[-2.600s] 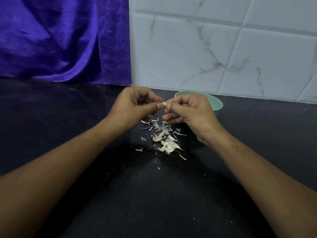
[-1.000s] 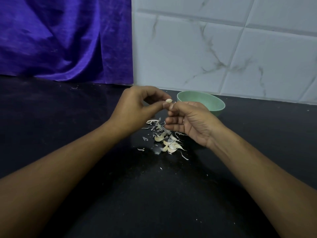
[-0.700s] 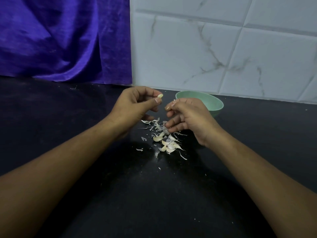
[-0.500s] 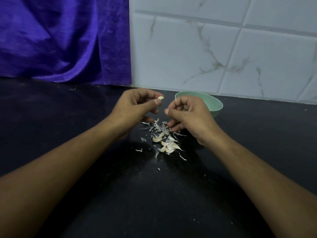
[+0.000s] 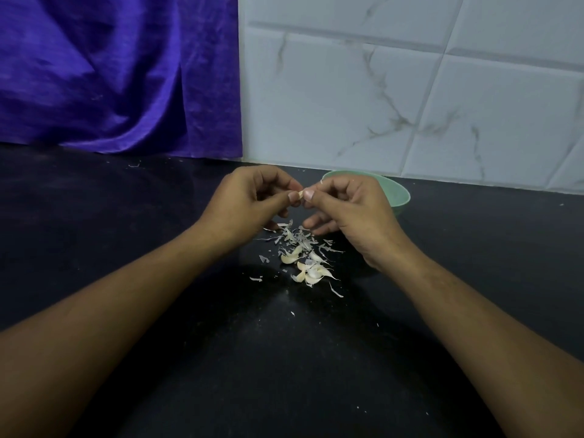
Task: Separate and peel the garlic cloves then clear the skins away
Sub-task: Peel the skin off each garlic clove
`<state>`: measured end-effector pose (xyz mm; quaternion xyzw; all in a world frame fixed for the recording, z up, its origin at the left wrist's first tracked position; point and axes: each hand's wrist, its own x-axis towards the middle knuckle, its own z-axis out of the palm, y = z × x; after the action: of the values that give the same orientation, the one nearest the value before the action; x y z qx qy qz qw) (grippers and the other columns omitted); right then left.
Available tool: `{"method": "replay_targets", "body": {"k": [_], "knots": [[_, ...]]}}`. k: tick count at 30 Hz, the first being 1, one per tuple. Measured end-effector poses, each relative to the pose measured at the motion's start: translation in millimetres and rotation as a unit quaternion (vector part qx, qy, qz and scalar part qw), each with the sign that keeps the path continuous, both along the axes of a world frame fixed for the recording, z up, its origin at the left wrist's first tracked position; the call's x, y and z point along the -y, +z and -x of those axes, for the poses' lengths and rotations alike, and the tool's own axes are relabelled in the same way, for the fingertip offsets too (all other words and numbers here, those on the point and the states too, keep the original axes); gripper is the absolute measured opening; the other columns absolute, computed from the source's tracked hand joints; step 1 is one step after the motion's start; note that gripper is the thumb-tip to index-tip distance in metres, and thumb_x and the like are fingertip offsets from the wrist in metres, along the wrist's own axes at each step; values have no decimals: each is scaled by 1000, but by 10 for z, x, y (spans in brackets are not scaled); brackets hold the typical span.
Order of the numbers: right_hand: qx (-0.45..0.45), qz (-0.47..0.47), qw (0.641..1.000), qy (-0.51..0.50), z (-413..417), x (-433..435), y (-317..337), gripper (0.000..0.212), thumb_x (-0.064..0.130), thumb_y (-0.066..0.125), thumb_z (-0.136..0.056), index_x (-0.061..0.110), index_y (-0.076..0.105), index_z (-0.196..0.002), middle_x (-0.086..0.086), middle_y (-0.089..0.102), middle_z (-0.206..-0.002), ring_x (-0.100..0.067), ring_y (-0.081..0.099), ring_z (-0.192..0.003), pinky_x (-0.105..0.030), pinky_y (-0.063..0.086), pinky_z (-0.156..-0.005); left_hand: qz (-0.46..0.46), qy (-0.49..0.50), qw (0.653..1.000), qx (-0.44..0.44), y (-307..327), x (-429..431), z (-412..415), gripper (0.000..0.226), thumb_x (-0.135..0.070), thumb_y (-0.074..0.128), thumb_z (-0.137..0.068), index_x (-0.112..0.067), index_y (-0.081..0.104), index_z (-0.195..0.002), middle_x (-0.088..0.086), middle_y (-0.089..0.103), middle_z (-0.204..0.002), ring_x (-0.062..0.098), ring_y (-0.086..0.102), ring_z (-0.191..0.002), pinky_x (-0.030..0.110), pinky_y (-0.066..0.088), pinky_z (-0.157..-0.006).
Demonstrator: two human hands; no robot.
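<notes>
Rejoined after parting: pinching the garlic clove (image 5: 300, 195) steady with left hand (image 5: 249, 203), nipping its skin with right hand (image 5: 354, 210) over the peel pile (image 5: 300, 248).

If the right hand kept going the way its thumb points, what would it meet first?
The garlic clove, pinched in the left hand, sits right at the thumb tip of the right hand. They seem to touch, though depth is unclear.

A black worktop (image 5: 126, 216) runs back to a white marble-veined tiled wall (image 5: 410, 90). A purple cloth (image 5: 110, 74) hangs at the left, its hem meeting the worktop. A pale green bowl (image 5: 399, 197) stands near the wall.
</notes>
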<state>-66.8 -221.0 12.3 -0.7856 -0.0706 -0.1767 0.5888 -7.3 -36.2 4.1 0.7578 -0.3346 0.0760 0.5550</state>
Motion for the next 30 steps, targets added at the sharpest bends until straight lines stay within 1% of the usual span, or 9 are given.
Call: {"method": "replay_targets", "body": {"k": [4, 7, 10, 12, 14, 17, 21, 24, 30], "knots": [[-52, -69, 996, 10, 12, -10, 21, 8, 6, 71, -94, 0, 73, -91, -11, 73, -79, -20, 73, -62, -31, 62, -61, -21, 21, 998, 49, -16, 9, 10, 7, -16, 75, -95, -17, 78, -101, -2, 77, -85, 16, 74, -75, 48, 64, -68], [-82, -98, 991, 30, 23, -2, 50, 7, 5, 71, -94, 3, 73, -87, -13, 73, -80, -21, 74, -65, -32, 63, -64, -29, 30, 997, 69, -5, 1, 8, 8, -16, 75, -95, -17, 80, -101, -4, 77, -84, 12, 74, -74, 45, 64, -66], [-92, -114, 989, 37, 21, -8, 56, 5, 2, 70, -94, 2, 74, -90, -13, 75, -82, -21, 75, -69, -32, 64, -68, -25, 36, 996, 81, 4, -17, -3, 8, -18, 75, -95, -18, 80, -101, -4, 77, -83, 11, 74, -74, 44, 64, -66], [-94, -135, 986, 38, 23, -17, 49, 5, 1, 70, -93, 0, 74, -92, -14, 75, -82, -20, 76, -70, -31, 65, -66, -19, 38, 996, 83, -3, -17, -9, 8, -19, 76, -94, -18, 80, -101, -3, 77, -83, 12, 74, -74, 46, 64, -67], [-100, -156, 982, 40, 27, -31, 44, 5, 4, 71, -93, 0, 73, -93, -14, 75, -83, -20, 76, -70, -30, 64, -64, -7, 44, 995, 86, -12, -11, -9, 7, -19, 76, -95, -19, 80, -101, -2, 77, -81, 15, 74, -73, 47, 64, -67], [-116, -180, 976, 45, 31, -42, 39, 15, 10, 72, -94, -4, 71, -98, -14, 74, -84, -21, 76, -71, -31, 64, -65, 5, 51, 995, 88, -17, 4, -6, 7, -19, 75, -96, -19, 79, -101, -1, 77, -81, 15, 74, -73, 45, 64, -66], [-117, -172, 978, 32, 39, -59, 46, 7, 4, 68, -95, -3, 71, -93, -14, 73, -81, -22, 76, -68, -30, 64, -63, -32, 54, 990, 124, -26, 3, -6, 14, -18, 78, -92, -18, 79, -106, -4, 77, -84, 10, 74, -76, 34, 62, -70], [-112, -151, 982, 16, 46, -69, 47, 6, 0, 67, -94, 0, 70, -89, -12, 73, -77, -21, 75, -65, -30, 64, -63, -68, 59, 983, 162, -22, -16, -12, 17, -22, 81, -90, -23, 81, -107, -10, 77, -85, 3, 73, -80, 26, 60, -74], [-113, -132, 985, 7, 51, -78, 24, 5, -2, 66, -93, -1, 69, -89, -12, 72, -73, -20, 74, -63, -30, 64, -63, -88, 67, 977, 182, -28, -17, -7, 12, -28, 81, -90, -27, 81, -102, -14, 77, -84, 2, 72, -80, 34, 61, -74]]}}
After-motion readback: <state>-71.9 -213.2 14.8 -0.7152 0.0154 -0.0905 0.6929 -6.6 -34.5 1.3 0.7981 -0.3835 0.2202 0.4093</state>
